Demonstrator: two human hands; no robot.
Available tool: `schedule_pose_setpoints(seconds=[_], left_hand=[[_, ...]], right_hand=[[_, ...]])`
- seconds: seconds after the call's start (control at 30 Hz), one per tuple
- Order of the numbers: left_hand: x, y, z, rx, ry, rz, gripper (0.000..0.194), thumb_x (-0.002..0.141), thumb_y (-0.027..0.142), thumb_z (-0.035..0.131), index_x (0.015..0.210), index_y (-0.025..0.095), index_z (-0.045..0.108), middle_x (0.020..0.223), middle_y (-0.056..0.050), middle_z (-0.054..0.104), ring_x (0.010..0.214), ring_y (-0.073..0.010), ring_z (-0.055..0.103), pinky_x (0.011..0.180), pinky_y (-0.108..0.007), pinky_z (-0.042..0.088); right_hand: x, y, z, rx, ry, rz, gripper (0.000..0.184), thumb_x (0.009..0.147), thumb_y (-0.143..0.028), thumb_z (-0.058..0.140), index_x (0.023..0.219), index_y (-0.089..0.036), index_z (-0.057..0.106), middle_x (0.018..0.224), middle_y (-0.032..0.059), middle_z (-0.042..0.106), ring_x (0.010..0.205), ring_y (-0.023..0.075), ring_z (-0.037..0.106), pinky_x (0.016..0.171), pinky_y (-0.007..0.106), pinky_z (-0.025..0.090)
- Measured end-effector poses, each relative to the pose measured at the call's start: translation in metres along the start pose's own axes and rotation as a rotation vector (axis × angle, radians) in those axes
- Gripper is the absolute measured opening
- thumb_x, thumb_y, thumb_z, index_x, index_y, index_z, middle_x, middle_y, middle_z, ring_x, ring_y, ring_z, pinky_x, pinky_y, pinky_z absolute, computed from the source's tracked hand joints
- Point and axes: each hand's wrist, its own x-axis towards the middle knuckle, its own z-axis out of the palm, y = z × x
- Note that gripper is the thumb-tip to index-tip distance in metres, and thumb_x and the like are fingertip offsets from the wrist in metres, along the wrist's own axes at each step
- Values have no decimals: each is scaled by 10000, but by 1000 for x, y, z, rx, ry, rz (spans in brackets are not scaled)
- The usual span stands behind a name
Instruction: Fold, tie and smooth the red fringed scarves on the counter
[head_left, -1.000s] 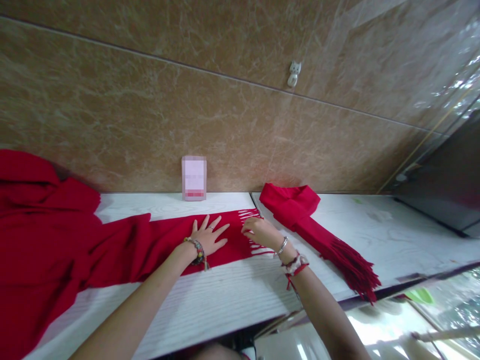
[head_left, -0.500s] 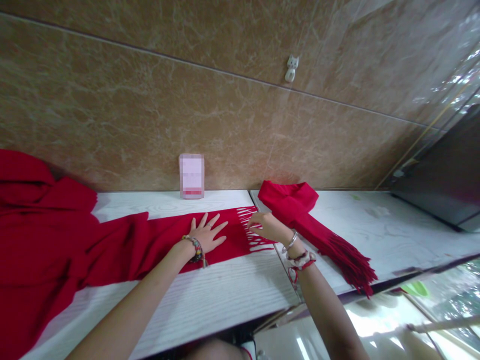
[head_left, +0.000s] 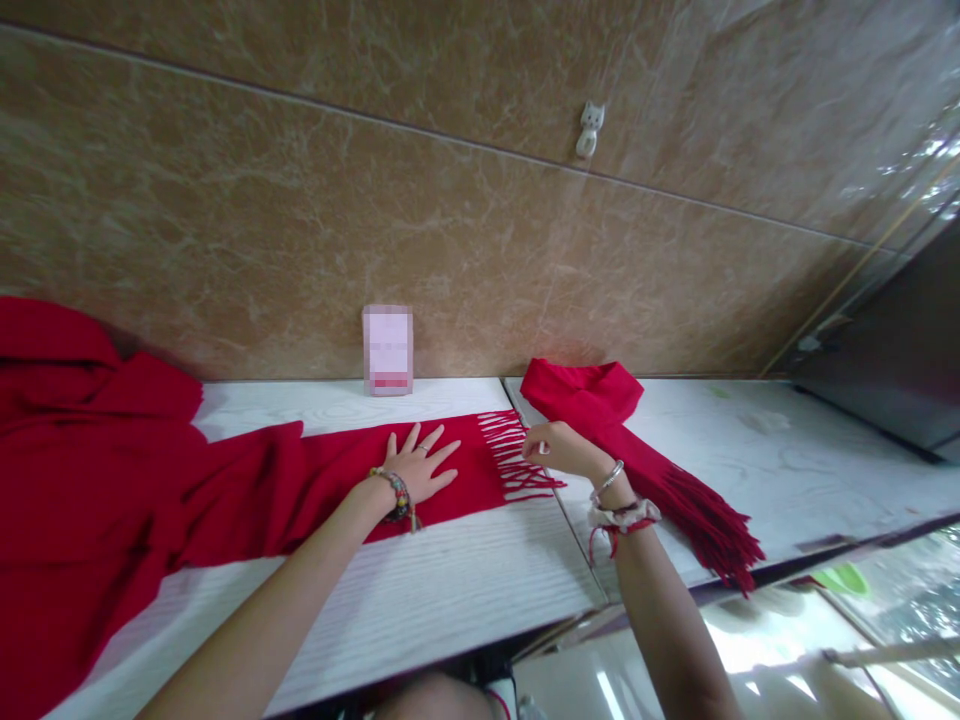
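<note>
A red scarf (head_left: 337, 470) lies stretched along the white tabletop, its fringe (head_left: 514, 460) pointing right. My left hand (head_left: 424, 465) rests flat on the scarf near that end, fingers spread. At the tips of the fringe, my right hand (head_left: 559, 447) has its fingers curled and pinched together where several strands reach them. The strands inside the pinch are mostly hidden. Just behind my right hand lies a second red scarf (head_left: 600, 395), folded, with its fringe trailing toward the table's front edge. To the left, the stretched scarf runs into a large heap of red cloth (head_left: 75, 480).
A pale pink card or device (head_left: 388, 350), blurred out, leans against the brown marbled wall (head_left: 300, 220). A white cat-shaped hook (head_left: 589, 130) is fixed on the wall. A seam crosses the white tabletop (head_left: 480, 570). A dark box-like object (head_left: 885, 340) stands at the right.
My right hand has moved slightly right, away from the scarf's edge and toward the fringe tips, its fingers closing more. My left hand stays flat on the scarf. The view has shifted slightly.
</note>
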Motion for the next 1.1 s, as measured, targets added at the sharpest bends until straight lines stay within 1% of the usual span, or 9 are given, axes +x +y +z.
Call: schedule_pose_setpoints(seconds=[0.1, 0.17, 0.33, 0.47, 0.63, 0.73, 0.83, 1.0, 1.1], left_hand=[[0, 0, 1, 6, 2, -4, 549, 840, 538, 287, 1365, 395, 214, 1482, 28, 83, 1329, -360, 18, 980, -650, 89], [0, 1, 0, 9, -3, -6, 551, 843, 536, 279, 1369, 387, 208, 1483, 21, 82, 1330, -357, 13, 981, -649, 86], [-1, 1, -1, 11, -12, -10, 549, 845, 537, 280, 1368, 389, 208, 1482, 22, 80, 1330, -355, 13, 982, -649, 84], [-1, 1, -1, 21, -17, -11, 547, 849, 528, 282, 1371, 385, 203, 1483, 22, 76, 1330, -357, 14, 981, -650, 90], [0, 2, 0, 32, -11, -11, 545, 854, 517, 287, 1373, 373, 205, 1483, 14, 79, 1330, -356, 17, 981, -649, 95], [0, 1, 0, 26, -6, -9, 543, 853, 522, 288, 1371, 379, 208, 1483, 17, 79, 1329, -360, 20, 979, -652, 96], [1, 1, 0, 22, -4, -11, 540, 852, 525, 289, 1368, 387, 211, 1482, 22, 82, 1328, -361, 25, 978, -655, 93], [0, 1, -1, 24, -12, -18, 540, 852, 523, 284, 1369, 386, 208, 1482, 27, 80, 1331, -353, 17, 984, -647, 91], [0, 2, -2, 24, -16, -18, 544, 853, 524, 277, 1372, 379, 203, 1483, 25, 70, 1331, -349, 8, 989, -641, 86]], right_hand=[[6, -15, 5, 124, -75, -160, 139, 699, -114, 566, 730, -168, 690, 750, 19, 687, 678, 113, 598, 642, 198, 449], [8, -20, 9, 118, -184, -178, 146, 677, -94, 571, 705, -170, 692, 715, 8, 682, 650, 109, 591, 629, 194, 445], [0, -3, 7, -24, -217, 57, 207, 633, -40, 529, 652, -169, 690, 614, -10, 658, 565, 96, 554, 561, 181, 418], [-11, 6, -4, 33, -228, 191, 195, 616, -32, 539, 663, -151, 686, 617, 16, 653, 554, 108, 549, 518, 188, 408], [-6, -16, -5, 121, -109, 12, 163, 720, -115, 520, 709, -189, 665, 777, 50, 663, 706, 135, 570, 676, 220, 433], [0, -24, 2, 104, -185, -33, 179, 697, -96, 519, 646, -213, 644, 703, 33, 651, 639, 134, 547, 635, 229, 418], [-1, -17, 6, 49, -256, 59, 194, 659, -66, 515, 590, -213, 622, 641, 21, 635, 584, 126, 519, 585, 234, 393], [-16, 5, -3, -16, -247, 334, 201, 604, -31, 511, 521, -201, 581, 556, 15, 589, 541, 127, 497, 531, 239, 379], [-19, 10, -8, -36, -209, 384, 217, 606, -30, 510, 501, -212, 565, 563, 33, 597, 544, 137, 503, 539, 251, 387]])
